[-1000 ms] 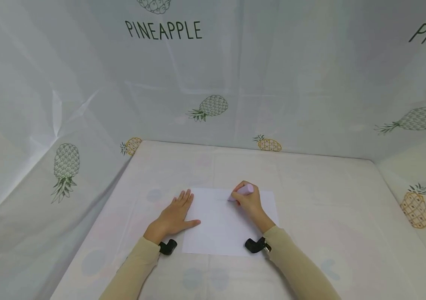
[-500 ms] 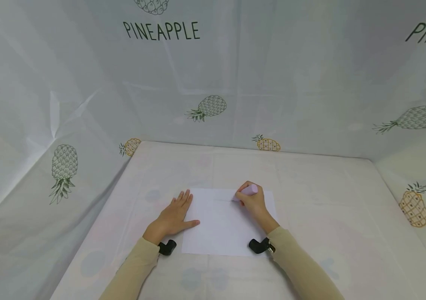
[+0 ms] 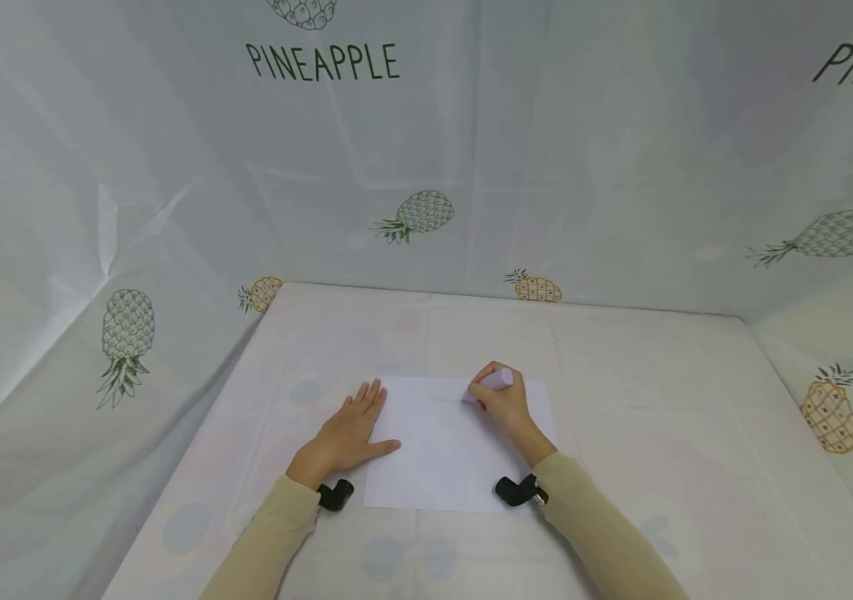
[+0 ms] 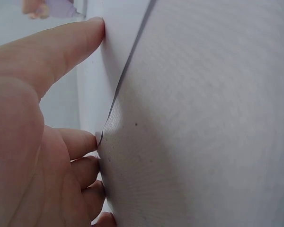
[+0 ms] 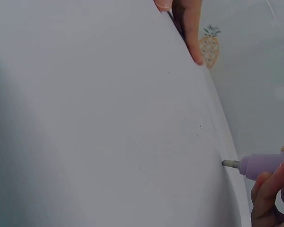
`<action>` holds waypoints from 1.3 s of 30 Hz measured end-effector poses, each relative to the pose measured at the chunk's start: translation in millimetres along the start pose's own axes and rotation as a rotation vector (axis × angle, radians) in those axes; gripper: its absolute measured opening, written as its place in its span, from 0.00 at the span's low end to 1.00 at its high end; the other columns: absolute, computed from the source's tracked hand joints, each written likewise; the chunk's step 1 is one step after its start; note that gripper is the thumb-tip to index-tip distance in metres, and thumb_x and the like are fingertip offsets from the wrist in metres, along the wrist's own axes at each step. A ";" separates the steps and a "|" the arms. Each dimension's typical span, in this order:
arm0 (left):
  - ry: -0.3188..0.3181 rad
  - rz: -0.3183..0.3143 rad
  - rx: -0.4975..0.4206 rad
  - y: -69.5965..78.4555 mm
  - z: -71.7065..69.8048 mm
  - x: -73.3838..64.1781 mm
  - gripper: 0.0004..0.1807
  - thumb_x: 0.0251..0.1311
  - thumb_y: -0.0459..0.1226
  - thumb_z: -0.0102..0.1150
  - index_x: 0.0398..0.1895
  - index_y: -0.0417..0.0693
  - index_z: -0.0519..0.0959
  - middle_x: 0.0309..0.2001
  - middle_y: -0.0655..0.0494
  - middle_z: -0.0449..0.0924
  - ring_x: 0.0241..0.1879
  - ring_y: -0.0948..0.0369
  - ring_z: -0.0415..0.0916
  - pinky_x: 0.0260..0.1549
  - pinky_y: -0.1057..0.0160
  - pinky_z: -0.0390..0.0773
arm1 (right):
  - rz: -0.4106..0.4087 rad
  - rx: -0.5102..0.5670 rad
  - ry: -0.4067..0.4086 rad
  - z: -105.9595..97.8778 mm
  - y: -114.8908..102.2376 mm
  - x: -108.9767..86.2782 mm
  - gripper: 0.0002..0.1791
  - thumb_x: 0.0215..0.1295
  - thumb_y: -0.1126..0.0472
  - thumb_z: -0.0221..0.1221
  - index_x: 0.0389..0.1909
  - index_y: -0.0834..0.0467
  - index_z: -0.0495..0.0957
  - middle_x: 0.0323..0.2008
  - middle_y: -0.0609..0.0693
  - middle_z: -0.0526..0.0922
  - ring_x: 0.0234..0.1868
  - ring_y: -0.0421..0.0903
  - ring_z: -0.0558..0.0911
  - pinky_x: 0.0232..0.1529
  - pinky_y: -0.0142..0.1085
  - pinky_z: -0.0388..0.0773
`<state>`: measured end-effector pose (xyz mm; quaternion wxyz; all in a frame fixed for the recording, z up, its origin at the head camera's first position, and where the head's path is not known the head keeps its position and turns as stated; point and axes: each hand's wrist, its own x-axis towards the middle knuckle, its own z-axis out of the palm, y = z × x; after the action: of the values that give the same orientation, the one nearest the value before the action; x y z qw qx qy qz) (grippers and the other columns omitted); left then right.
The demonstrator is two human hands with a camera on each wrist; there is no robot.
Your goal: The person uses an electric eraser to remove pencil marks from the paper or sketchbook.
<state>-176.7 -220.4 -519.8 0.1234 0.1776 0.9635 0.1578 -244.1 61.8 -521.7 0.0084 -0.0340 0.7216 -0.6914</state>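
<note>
A sheet of white paper lies on the table. My right hand pinches a thick light purple marker over the paper's upper right part. In the right wrist view the dark tip of the marker meets the sheet, with a few tiny dark marks nearby. A faint line runs on the paper to the left of the tip. My left hand rests with spread, straight fingers along the left edge of the sheet. Its thumb lies on the paper, and the other fingertips are at the edge.
A pale patterned cloth covers the table. Behind and at both sides hangs a sheet printed with pineapples and lettering. Black wrist devices sit by both sleeves.
My right hand with the marker has shifted a little right across the paper, then slightly back left. The faint line shows more clearly. My left hand stays in place.
</note>
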 end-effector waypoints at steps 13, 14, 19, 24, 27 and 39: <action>0.005 0.008 0.002 -0.4 -0.8 0.0 0.54 0.66 0.62 0.55 0.78 0.35 0.46 0.79 0.41 0.37 0.77 0.45 0.35 0.73 0.44 0.45 | -0.022 0.014 0.026 -1.8 8.7 3.6 0.06 0.48 0.77 0.62 0.24 0.65 0.76 0.21 0.55 0.78 0.14 0.44 0.73 0.17 0.32 0.73; 0.004 0.008 0.003 -0.5 -1.0 0.1 0.54 0.66 0.62 0.55 0.78 0.35 0.46 0.79 0.41 0.37 0.77 0.45 0.35 0.73 0.44 0.45 | -0.022 0.012 0.028 -2.5 8.2 3.6 0.06 0.48 0.77 0.62 0.24 0.65 0.76 0.21 0.55 0.78 0.14 0.45 0.73 0.17 0.32 0.73; 0.006 0.010 0.002 -0.5 -1.5 0.4 0.54 0.66 0.62 0.55 0.78 0.35 0.46 0.79 0.41 0.37 0.77 0.45 0.35 0.73 0.44 0.45 | 0.004 0.019 0.013 -3.6 5.1 3.7 0.04 0.50 0.78 0.61 0.25 0.69 0.76 0.20 0.53 0.78 0.15 0.45 0.72 0.17 0.32 0.73; 0.008 0.016 0.002 -0.9 -0.4 1.0 0.54 0.66 0.62 0.54 0.78 0.34 0.46 0.79 0.40 0.38 0.77 0.45 0.36 0.73 0.44 0.46 | 0.033 0.023 -0.021 -1.4 1.3 3.5 0.03 0.52 0.79 0.61 0.28 0.74 0.76 0.20 0.52 0.78 0.15 0.48 0.73 0.19 0.34 0.73; 0.003 0.012 0.006 -0.7 -0.6 0.9 0.54 0.66 0.62 0.54 0.78 0.35 0.46 0.79 0.41 0.37 0.77 0.45 0.35 0.73 0.45 0.45 | 0.035 0.016 -0.029 0.2 1.8 4.3 0.04 0.52 0.80 0.60 0.28 0.75 0.75 0.19 0.52 0.78 0.16 0.49 0.72 0.19 0.35 0.74; -0.002 -0.007 0.007 -2.0 1.7 1.6 0.54 0.65 0.63 0.54 0.79 0.36 0.45 0.79 0.42 0.36 0.78 0.46 0.34 0.73 0.45 0.44 | 0.027 0.033 -0.003 7.1 10.8 4.4 0.06 0.50 0.77 0.62 0.24 0.65 0.76 0.20 0.54 0.77 0.15 0.44 0.72 0.17 0.32 0.72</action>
<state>-178.3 -221.1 -522.3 0.1242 0.1749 0.9645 0.1540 -248.5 55.0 -532.7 0.0195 -0.0251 0.7104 -0.7030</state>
